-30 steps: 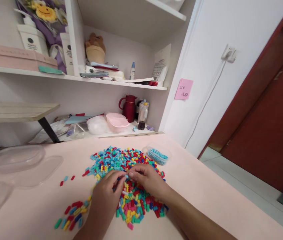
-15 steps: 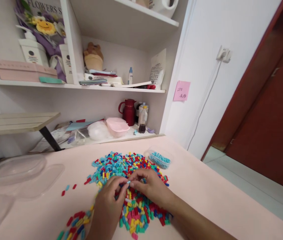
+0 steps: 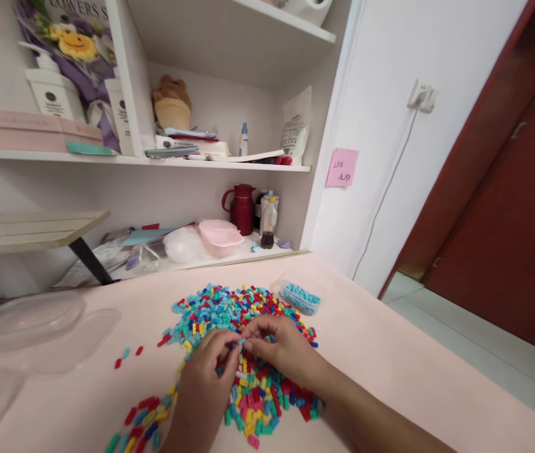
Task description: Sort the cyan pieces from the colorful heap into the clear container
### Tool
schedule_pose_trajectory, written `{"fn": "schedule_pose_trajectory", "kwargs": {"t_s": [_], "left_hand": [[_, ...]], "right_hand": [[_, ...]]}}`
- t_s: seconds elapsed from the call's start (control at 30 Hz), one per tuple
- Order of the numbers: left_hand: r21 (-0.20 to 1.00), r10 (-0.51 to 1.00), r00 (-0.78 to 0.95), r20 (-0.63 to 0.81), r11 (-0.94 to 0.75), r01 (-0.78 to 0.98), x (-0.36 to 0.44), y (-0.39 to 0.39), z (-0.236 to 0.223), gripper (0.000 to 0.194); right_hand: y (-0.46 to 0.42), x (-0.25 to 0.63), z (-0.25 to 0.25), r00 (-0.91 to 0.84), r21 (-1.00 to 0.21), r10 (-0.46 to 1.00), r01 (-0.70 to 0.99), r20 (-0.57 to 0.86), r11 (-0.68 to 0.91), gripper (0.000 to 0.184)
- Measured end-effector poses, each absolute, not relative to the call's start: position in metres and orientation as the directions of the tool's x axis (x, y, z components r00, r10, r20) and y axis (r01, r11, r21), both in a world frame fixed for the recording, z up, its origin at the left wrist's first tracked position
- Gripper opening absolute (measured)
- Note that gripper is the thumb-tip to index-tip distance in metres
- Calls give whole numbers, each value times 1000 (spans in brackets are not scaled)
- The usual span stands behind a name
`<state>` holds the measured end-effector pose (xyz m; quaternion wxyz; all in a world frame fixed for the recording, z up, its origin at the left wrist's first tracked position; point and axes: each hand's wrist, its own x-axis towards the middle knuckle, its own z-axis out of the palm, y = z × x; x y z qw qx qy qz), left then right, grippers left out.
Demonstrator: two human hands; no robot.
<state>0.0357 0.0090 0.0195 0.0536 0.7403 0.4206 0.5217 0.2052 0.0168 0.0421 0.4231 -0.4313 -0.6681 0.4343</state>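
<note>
A heap of small coloured plastic bricks [image 3: 230,308] in blue, red, yellow and green lies on the pink table [image 3: 390,365]. My left hand [image 3: 206,377] and my right hand [image 3: 281,349] meet over the heap, fingertips pinched together on a small light-blue brick [image 3: 242,341]. Both hands rest on or just above the bricks. A smaller cluster of loose bricks [image 3: 140,425] lies to the left of my left wrist.
A small clear tub of blue bricks [image 3: 299,297] stands right of the heap. Clear plastic lids [image 3: 26,327] lie at the left. Behind are white shelves [image 3: 154,160] with a red jug [image 3: 243,207], a pink box [image 3: 220,236] and bottles. A red door [image 3: 508,201] is at right.
The camera tilted up and back down slightly. Both hands stay pinched together over the heap, with the fingertips shifting only a little.
</note>
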Motion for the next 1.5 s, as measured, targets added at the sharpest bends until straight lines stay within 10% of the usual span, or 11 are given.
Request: {"fn": "schedule_pose_trajectory", "kwargs": {"t_s": [1.5], "left_hand": [[502, 695, 99, 712, -602, 621, 31, 14, 13, 11]], "right_hand": [[16, 204, 42, -261, -942, 941, 195, 217, 272, 4]]}}
